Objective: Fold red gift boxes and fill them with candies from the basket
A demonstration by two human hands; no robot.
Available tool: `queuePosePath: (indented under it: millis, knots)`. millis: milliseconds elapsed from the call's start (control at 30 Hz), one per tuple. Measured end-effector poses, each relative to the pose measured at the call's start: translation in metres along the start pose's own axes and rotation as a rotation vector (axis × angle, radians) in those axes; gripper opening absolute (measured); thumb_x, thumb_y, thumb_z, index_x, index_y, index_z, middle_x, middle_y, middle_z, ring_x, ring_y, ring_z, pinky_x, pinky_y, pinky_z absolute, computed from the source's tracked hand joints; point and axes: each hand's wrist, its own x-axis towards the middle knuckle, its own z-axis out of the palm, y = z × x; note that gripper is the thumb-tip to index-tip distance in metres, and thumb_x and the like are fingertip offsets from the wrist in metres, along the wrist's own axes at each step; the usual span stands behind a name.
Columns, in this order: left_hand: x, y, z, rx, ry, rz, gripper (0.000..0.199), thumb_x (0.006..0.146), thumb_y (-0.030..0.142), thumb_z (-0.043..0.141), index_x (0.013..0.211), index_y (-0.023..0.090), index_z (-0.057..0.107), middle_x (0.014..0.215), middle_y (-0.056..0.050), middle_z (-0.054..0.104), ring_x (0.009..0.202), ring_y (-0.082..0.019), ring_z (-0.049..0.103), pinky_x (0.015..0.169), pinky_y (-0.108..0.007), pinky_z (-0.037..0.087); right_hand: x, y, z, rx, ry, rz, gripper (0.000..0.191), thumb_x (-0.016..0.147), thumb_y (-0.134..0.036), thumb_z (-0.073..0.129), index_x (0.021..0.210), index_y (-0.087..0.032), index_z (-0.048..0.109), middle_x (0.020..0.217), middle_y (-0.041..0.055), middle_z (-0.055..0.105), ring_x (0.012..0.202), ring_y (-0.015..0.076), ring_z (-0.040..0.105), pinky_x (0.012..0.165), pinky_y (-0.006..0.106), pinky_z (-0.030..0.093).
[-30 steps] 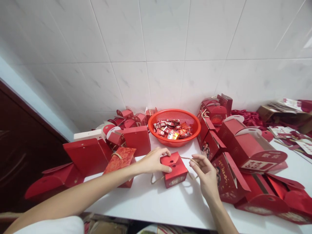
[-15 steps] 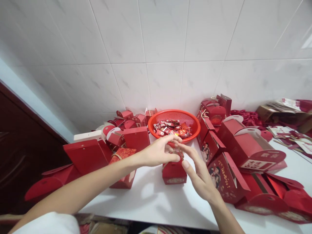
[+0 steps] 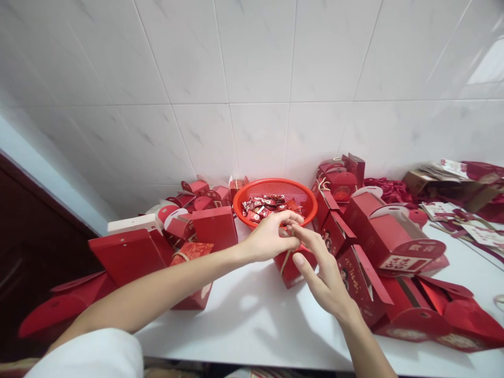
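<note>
A small red gift box (image 3: pixel 293 269) with a cord along its side is above the white table's middle, turned and slightly tilted. My left hand (image 3: pixel 271 236) is over its top, thumb and fingers drawn together at the box's upper end. The exact grip on the cord is hidden behind the fingers. My right hand (image 3: pixel 323 270) is at the box's right, thumb and forefinger spread apart. Its forefinger tip meets my left fingers. Just behind stands a red plastic strainer basket (image 3: pixel 240 211) holding wrapped sweets (image 3: pixel 255 210).
Red gift boxes crowd the left, including a tall red box (image 3: pixel 128 257) and a patterned box (image 3: pixel 199 294). More boxes, such as an open-topped one (image 3: pixel 409 236), line the right. Printed cards (image 3: pixel 482 231) lie farther right. A tiled wall (image 3: pixel 260 131) closes the back.
The small box has turned and tilted, and it sits slightly farther right and higher between my hands. My hands stay close together above it. The view has shifted a little to the right.
</note>
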Motion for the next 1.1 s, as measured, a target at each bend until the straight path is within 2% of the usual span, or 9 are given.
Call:
queuePosePath:
  millis: [67, 267, 433, 533, 633, 700, 800, 933, 1100]
  knots:
    - [0.004, 0.001, 0.001, 0.019, -0.004, 0.000, 0.032, 0.069, 0.010, 0.068, 0.098, 0.018, 0.057, 0.082, 0.003, 0.061, 0.071, -0.012, 0.062, 0.066, -0.024, 0.050, 0.000, 0.001, -0.002, -0.012, 0.005, -0.002, 0.046, 0.102, -0.037, 0.050, 0.146, -0.028, 0.045, 0.143, 0.0084, 0.054, 0.134, 0.0257, 0.049, 0.112, 0.044, 0.041]
    - [0.011, 0.001, 0.003, 0.237, 0.017, 0.152, 0.028, 0.069, 0.009, 0.068, 0.096, 0.016, 0.062, 0.096, -0.003, 0.065, 0.081, -0.015, 0.064, 0.069, -0.025, 0.052, -0.001, 0.003, -0.004, 0.030, 0.043, 0.003, 0.046, 0.101, -0.037, 0.052, 0.145, -0.027, 0.047, 0.141, 0.0091, 0.055, 0.133, 0.0254, 0.051, 0.111, 0.044, 0.042]
    - [0.021, 0.008, -0.001, 0.180, 0.010, 0.105, 0.031, 0.068, 0.003, 0.064, 0.097, 0.016, 0.065, 0.097, -0.003, 0.067, 0.075, -0.013, 0.066, 0.065, -0.023, 0.054, 0.002, 0.004, -0.007, 0.104, 0.133, 0.011, 0.043, 0.099, -0.035, 0.055, 0.141, -0.026, 0.051, 0.139, 0.0092, 0.057, 0.130, 0.0241, 0.054, 0.107, 0.041, 0.046]
    - [0.029, 0.020, -0.005, 0.110, 0.054, 0.060, 0.033, 0.067, 0.001, 0.062, 0.097, 0.015, 0.067, 0.097, -0.003, 0.067, 0.065, -0.011, 0.066, 0.059, -0.023, 0.053, -0.001, 0.000, -0.006, 0.118, 0.313, 0.028, 0.042, 0.097, -0.028, 0.059, 0.138, -0.025, 0.054, 0.135, 0.0095, 0.060, 0.128, 0.0251, 0.056, 0.107, 0.043, 0.046]
    - [0.039, 0.040, -0.008, 0.047, 0.095, 0.082, 0.036, 0.067, -0.001, 0.062, 0.099, 0.013, 0.069, 0.089, -0.003, 0.067, 0.060, -0.010, 0.066, 0.057, -0.023, 0.053, -0.012, -0.009, -0.001, 0.165, 0.582, -0.089, 0.038, 0.093, -0.017, 0.060, 0.130, -0.023, 0.060, 0.130, 0.0105, 0.061, 0.125, 0.0276, 0.056, 0.107, 0.049, 0.044]
    - [0.050, 0.057, -0.009, 0.007, 0.118, 0.127, 0.034, 0.068, -0.001, 0.063, 0.099, 0.012, 0.070, 0.083, -0.002, 0.067, 0.058, -0.010, 0.065, 0.056, -0.024, 0.053, -0.024, -0.016, 0.003, 0.201, 0.651, -0.181, 0.037, 0.091, -0.012, 0.059, 0.127, -0.021, 0.061, 0.127, 0.0120, 0.062, 0.125, 0.0297, 0.056, 0.106, 0.051, 0.044]
    - [0.075, 0.084, -0.008, -0.038, 0.191, 0.251, 0.028, 0.069, -0.001, 0.065, 0.094, 0.009, 0.069, 0.080, -0.004, 0.067, 0.063, -0.011, 0.066, 0.065, -0.027, 0.056, -0.044, -0.021, 0.010, 0.196, 0.487, -0.207, 0.040, 0.089, -0.009, 0.056, 0.128, -0.018, 0.060, 0.125, 0.0143, 0.063, 0.121, 0.0302, 0.058, 0.101, 0.050, 0.048]
    - [0.123, 0.116, -0.004, -0.028, 0.262, 0.371, 0.023, 0.073, -0.004, 0.061, 0.091, 0.007, 0.066, 0.089, -0.006, 0.068, 0.082, -0.015, 0.070, 0.085, -0.035, 0.056, -0.063, -0.015, 0.021, 0.103, 0.234, -0.129, 0.037, 0.088, -0.011, 0.056, 0.124, -0.020, 0.058, 0.115, 0.0120, 0.066, 0.110, 0.0262, 0.063, 0.093, 0.042, 0.054]
    - [0.188, 0.131, 0.009, 0.031, 0.355, 0.380, 0.021, 0.074, -0.007, 0.056, 0.087, 0.008, 0.063, 0.091, -0.007, 0.067, 0.089, -0.017, 0.070, 0.089, -0.038, 0.055, -0.076, 0.004, 0.035, 0.072, 0.113, 0.005, 0.025, 0.090, -0.014, 0.055, 0.114, -0.022, 0.059, 0.107, 0.0090, 0.068, 0.102, 0.0231, 0.066, 0.087, 0.035, 0.056]
